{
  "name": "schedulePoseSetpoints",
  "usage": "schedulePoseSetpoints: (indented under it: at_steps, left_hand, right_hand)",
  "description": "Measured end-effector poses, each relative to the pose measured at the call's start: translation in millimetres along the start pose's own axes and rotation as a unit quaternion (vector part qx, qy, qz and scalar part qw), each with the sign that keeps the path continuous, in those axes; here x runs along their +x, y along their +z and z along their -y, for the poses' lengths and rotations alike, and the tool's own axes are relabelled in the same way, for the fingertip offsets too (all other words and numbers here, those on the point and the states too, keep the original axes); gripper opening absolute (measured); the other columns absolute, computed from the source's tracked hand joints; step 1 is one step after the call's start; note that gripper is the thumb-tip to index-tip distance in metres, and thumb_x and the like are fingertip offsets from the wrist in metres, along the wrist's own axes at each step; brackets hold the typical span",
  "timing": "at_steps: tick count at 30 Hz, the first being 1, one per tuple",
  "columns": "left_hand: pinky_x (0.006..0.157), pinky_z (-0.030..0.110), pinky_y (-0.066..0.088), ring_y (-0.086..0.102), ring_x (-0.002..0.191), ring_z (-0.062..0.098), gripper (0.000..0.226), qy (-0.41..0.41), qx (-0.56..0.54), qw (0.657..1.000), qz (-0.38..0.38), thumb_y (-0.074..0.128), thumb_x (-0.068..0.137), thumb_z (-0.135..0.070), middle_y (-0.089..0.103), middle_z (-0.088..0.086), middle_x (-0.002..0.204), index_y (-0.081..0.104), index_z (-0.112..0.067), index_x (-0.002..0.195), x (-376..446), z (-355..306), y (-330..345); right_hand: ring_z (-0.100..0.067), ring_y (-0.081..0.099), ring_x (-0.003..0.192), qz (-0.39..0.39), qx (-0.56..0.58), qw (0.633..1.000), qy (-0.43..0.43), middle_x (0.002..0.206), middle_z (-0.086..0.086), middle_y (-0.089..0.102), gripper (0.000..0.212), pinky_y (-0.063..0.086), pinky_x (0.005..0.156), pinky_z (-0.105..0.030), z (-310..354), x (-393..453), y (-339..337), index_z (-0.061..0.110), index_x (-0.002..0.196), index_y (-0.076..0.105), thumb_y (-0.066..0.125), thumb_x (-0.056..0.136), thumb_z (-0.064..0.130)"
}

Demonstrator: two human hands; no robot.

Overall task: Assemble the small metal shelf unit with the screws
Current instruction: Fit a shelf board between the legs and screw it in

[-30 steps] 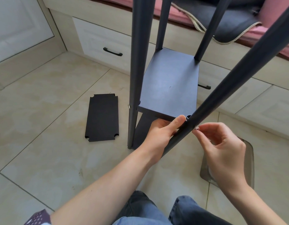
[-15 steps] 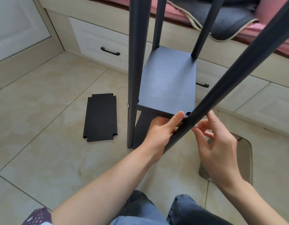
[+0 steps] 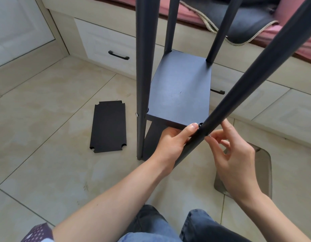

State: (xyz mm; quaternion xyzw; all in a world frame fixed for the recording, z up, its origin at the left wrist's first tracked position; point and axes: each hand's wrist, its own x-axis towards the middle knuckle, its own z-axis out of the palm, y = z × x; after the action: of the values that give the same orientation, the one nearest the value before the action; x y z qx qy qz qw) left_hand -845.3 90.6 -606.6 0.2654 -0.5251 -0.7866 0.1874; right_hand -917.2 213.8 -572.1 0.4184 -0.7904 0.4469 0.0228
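Note:
The dark grey metal shelf unit stands on the floor with several upright posts and a shelf panel fixed between them. My left hand grips the panel's near right corner, thumb pressed where it meets the slanting near post. My right hand pinches a small silver screw against the outer side of that post. A second screw head shows on the left post. A lower panel sits under the shelf, mostly hidden.
A loose black shelf panel with notched corners lies flat on the tiled floor to the left. Cream drawers with black handles run along the back under a cushioned bench. A translucent grey container sits behind my right hand.
My right hand has shifted slightly up along the post, its fingers re-gripping and turning the screw. My left hand stays on the shelf corner. The view has tilted a little.

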Motion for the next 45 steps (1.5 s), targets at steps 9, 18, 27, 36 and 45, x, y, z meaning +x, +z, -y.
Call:
schedulePoseSetpoints:
  at_steps: [9, 18, 27, 36, 45]
  left_hand:
    - [0.106, 0.056, 0.046, 0.066, 0.108, 0.035, 0.04, -0.005, 0.011, 1.0, 0.016, 0.064, 0.08, -0.058, 0.07, 0.02, 0.111, 0.075, -0.022, 0.095, -6, -1, -7]
    - [0.102, 0.048, 0.049, 0.068, 0.103, 0.029, 0.028, 0.002, 0.024, 0.999, 0.037, 0.062, 0.081, -0.058, 0.071, 0.017, 0.107, 0.077, -0.034, 0.086, -8, -5, -9]
    - [0.102, 0.05, 0.049, 0.069, 0.1, 0.03, 0.033, 0.016, 0.012, 1.0, 0.024, 0.061, 0.083, -0.057, 0.071, 0.019, 0.105, 0.076, -0.027, 0.085, -8, -8, -16]
    - [0.103, 0.051, 0.05, 0.069, 0.099, 0.034, 0.033, 0.033, 0.02, 0.999, -0.016, 0.06, 0.096, -0.045, 0.073, 0.012, 0.091, 0.073, -0.024, 0.075, -7, -8, -19]
    - [0.099, 0.057, 0.05, 0.068, 0.093, 0.041, 0.033, 0.02, 0.004, 0.999, -0.034, 0.061, 0.094, -0.045, 0.069, 0.023, 0.086, 0.071, -0.024, 0.07, -8, -9, -15]
  right_hand:
    - [-0.014, 0.067, 0.08, 0.028, 0.057, 0.998, 0.009, 0.083, 0.006, 0.069, 0.054, 0.055, 0.076, -0.037, -3, 0, -4, 0.024, 0.135, 0.057, 0.071, 0.083, 0.021]
    - [-0.016, 0.072, 0.081, 0.028, 0.118, 0.991, 0.052, 0.082, 0.004, 0.073, 0.027, 0.058, 0.082, -0.044, -5, 5, -6, 0.019, 0.101, 0.071, 0.078, 0.076, 0.027]
    - [-0.019, 0.06, 0.082, 0.175, 0.159, 0.971, 0.023, 0.098, -0.005, 0.059, 0.031, 0.056, 0.081, -0.04, -15, 26, -4, 0.035, 0.106, 0.064, 0.072, 0.078, 0.026]
    - [-0.029, 0.063, 0.098, 0.265, 0.153, 0.952, -0.025, 0.104, -0.002, 0.064, 0.025, 0.057, 0.082, -0.051, -27, 43, -8, 0.039, 0.107, 0.063, 0.068, 0.082, 0.04]
    - [-0.023, 0.068, 0.091, 0.264, 0.148, 0.952, -0.042, 0.102, 0.009, 0.068, 0.029, 0.059, 0.081, -0.038, -20, 43, -7, 0.049, 0.111, 0.059, 0.067, 0.083, 0.056]
